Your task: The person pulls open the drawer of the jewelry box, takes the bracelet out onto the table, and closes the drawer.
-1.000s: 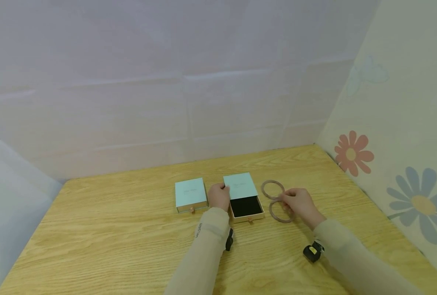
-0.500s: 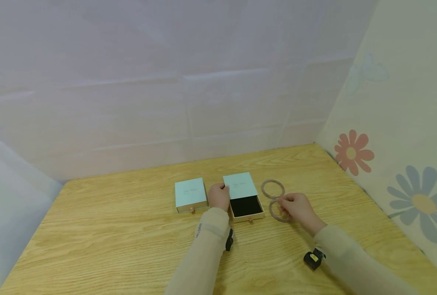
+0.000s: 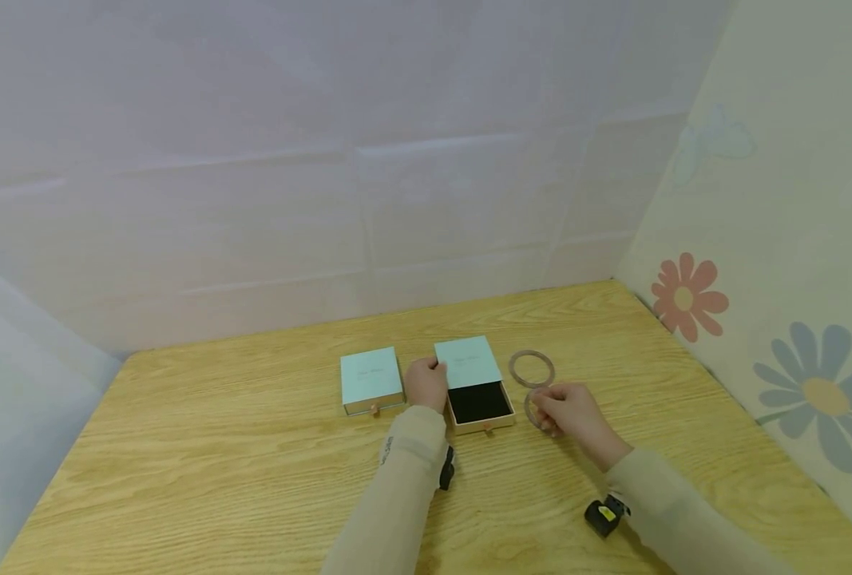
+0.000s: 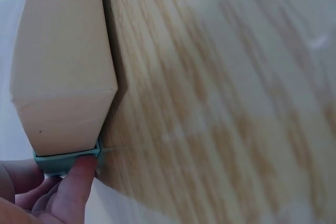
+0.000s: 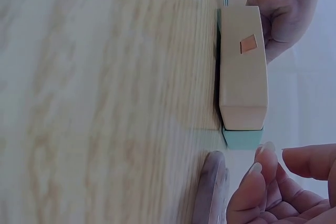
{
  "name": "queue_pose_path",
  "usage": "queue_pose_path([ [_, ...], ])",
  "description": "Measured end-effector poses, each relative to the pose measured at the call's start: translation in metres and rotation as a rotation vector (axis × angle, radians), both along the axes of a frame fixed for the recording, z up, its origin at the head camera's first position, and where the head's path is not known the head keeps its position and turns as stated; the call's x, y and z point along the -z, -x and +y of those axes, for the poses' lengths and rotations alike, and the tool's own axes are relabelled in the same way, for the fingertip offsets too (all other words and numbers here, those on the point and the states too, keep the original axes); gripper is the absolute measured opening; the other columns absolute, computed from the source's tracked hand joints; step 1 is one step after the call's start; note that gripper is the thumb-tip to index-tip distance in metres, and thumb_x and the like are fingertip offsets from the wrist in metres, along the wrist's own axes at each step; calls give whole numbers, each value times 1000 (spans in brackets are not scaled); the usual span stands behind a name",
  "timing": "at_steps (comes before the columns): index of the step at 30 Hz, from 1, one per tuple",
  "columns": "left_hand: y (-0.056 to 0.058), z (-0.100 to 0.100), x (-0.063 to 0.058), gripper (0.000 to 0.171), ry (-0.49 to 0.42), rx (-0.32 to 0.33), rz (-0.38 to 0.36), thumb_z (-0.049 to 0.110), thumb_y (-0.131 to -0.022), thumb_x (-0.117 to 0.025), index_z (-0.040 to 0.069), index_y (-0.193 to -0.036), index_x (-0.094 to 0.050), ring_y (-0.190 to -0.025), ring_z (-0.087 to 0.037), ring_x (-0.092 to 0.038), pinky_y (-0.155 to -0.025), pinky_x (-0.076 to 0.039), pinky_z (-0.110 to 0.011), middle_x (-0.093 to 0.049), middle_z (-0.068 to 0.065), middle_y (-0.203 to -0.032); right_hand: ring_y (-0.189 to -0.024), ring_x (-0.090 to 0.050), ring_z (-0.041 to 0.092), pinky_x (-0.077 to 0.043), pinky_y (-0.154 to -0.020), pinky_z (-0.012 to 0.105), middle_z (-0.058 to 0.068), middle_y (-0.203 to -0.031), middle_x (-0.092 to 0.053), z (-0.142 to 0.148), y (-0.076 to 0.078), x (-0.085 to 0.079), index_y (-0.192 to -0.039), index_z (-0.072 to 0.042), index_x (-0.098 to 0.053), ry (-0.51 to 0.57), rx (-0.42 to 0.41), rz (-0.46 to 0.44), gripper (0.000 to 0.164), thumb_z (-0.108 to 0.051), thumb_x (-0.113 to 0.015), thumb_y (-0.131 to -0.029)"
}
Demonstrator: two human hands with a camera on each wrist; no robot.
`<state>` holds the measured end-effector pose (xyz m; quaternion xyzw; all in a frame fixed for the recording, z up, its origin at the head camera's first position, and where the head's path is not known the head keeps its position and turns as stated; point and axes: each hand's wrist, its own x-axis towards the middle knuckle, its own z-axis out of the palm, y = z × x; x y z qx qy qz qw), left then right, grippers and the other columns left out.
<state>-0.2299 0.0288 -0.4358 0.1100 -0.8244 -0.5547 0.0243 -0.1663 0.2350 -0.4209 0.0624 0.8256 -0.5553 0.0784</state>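
A pale teal drawer box (image 3: 469, 363) stands on the table with its drawer (image 3: 480, 403) pulled out toward me, showing a black lining. My left hand (image 3: 426, 383) grips the left side of its teal sleeve (image 4: 58, 163), fingers and thumb on either side in the left wrist view. Right of the box lie two mauve bangles, a far bangle (image 3: 532, 369) and a near bangle (image 3: 531, 410), partly covered by my right hand (image 3: 569, 415). In the right wrist view, thumb and fingers (image 5: 266, 163) are apart with nothing between them, beside a bangle (image 5: 209, 190) flat on the table.
A second teal drawer box (image 3: 371, 377), shut, stands left of my left hand. The wooden table (image 3: 253, 463) meets a pale wall covering (image 3: 253, 200) at the back and a flower-printed one (image 3: 792, 263) on the right.
My right hand has shifted left and slightly nearer over the near bangle, covering more of it. The left hand and the boxes have stayed put.
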Motion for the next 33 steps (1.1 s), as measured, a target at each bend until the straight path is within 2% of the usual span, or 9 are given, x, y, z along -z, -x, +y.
queue_pose_path([
  [5,-1,1,-1,24,-3,3,-6,5,-98,-55,-6,-114,-69,-100,-33,-63,-81,-53,-42,-65,-23,-117,-59,-55,15,-46,-51,26,6,-67,-61,-3,-2,0,-92,12,-65,12,-8,0,25,-9,-54,-100],
  [8,-3,0,-4,25,-8,14,-18,6,-99,-54,-5,-116,-69,-84,-29,-63,-75,-52,-39,-67,-22,-107,-59,-56,15,-46,-51,26,7,-68,-62,-5,-4,0,-90,12,-66,14,-13,13,25,-8,-55,-99],
  [10,-4,0,-6,24,-11,21,-22,6,-99,-54,-5,-115,-69,-69,-23,-56,-67,-49,-35,-67,-20,-97,-59,-56,15,-47,-52,25,7,-68,-62,-7,-6,-1,-86,11,-66,9,-13,17,24,-8,-55,-98],
  [12,-6,-1,-8,24,-12,27,-25,6,-100,-54,-4,-115,-69,-62,-20,-48,-62,-44,-33,-66,-18,-91,-58,-55,15,-47,-52,25,7,-67,-61,-9,-7,-1,-85,10,-65,17,-15,13,24,-7,-55,-98],
  [18,-6,0,-8,26,-8,25,-28,6,-100,-54,-5,-120,-67,-82,-26,-60,-70,-49,-36,-66,-22,-110,-55,-54,11,-48,-50,23,6,-66,-59,-12,-8,0,-87,13,-64,68,-24,17,24,-5,-55,-98],
  [22,-5,-1,-7,23,-2,23,-23,6,-99,-54,-5,-111,-70,-67,-21,-52,-62,-44,-33,-66,-18,-89,-55,-54,11,-46,-49,22,7,-66,-60,-14,-9,1,-86,12,-65,55,-27,25,23,-5,-55,-98],
  [26,-4,-2,-7,21,6,25,-14,6,-99,-54,-4,-102,-72,-59,-17,-41,-58,-37,-30,-56,-10,-69,-54,-54,11,-45,-48,22,6,-65,-60,-17,-10,3,-86,11,-65,36,-37,33,22,-6,-57,-97],
  [29,-4,-2,-8,21,4,24,-19,6,-99,-54,-4,-105,-72,-63,-19,-46,-60,-39,-31,-60,-11,-74,-53,-54,11,-45,-48,23,6,-64,-60,-18,-11,4,-85,11,-65,44,-58,36,22,-5,-56,-97],
  [33,-5,-1,-10,23,2,27,-20,6,-99,-54,-5,-112,-70,-76,-23,-57,-67,-46,-35,-67,-18,-92,-53,-54,11,-45,-48,23,5,-64,-60,-20,-12,4,-84,11,-65,59,-66,33,23,-6,-56,-98],
])
